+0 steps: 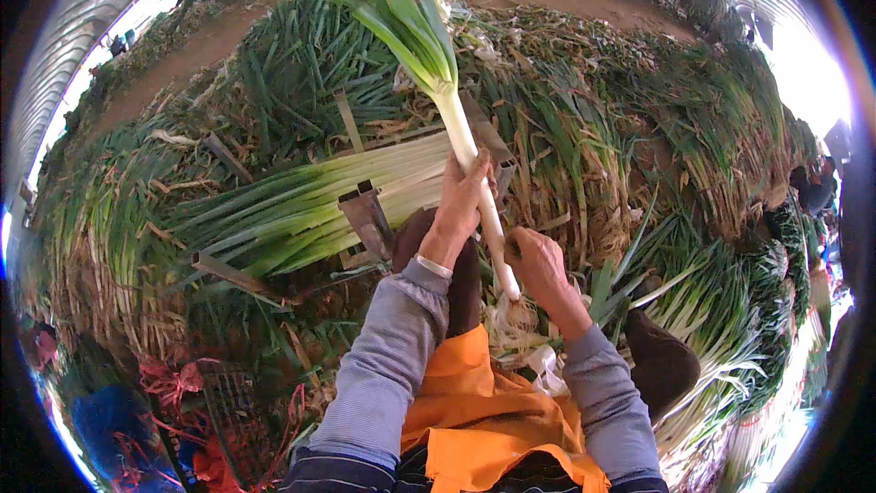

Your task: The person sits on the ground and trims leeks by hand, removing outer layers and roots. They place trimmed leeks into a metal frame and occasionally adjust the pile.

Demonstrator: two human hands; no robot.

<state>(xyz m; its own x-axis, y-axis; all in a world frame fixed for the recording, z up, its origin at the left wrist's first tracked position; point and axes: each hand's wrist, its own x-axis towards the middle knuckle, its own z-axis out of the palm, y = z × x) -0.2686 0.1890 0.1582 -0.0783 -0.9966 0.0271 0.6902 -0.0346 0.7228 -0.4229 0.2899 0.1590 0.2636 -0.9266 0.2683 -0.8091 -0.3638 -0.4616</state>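
A big leek or large green onion (455,113) stretches away from me, its green leaves at the far end and its white root end towards me. My left hand (453,209) is closed around the middle of the white stalk. Curled beside the lower stalk is my right hand (544,270); its fingertips are partly hidden, so whether it pinches something is unclear. Below the root end are pale stringy roots (513,325). Left of my left hand, a row of cleaned stalks (308,195) lies in a metal rack (366,216) with upright posts.
Heaps of untrimmed stalks (561,130) spread beyond the rack and to the right. Trimmed stalks (705,356) lie at the lower right. A dark plastic crate (236,404) and red ties (171,380) are at the lower left. An orange apron (472,390) covers my lap.
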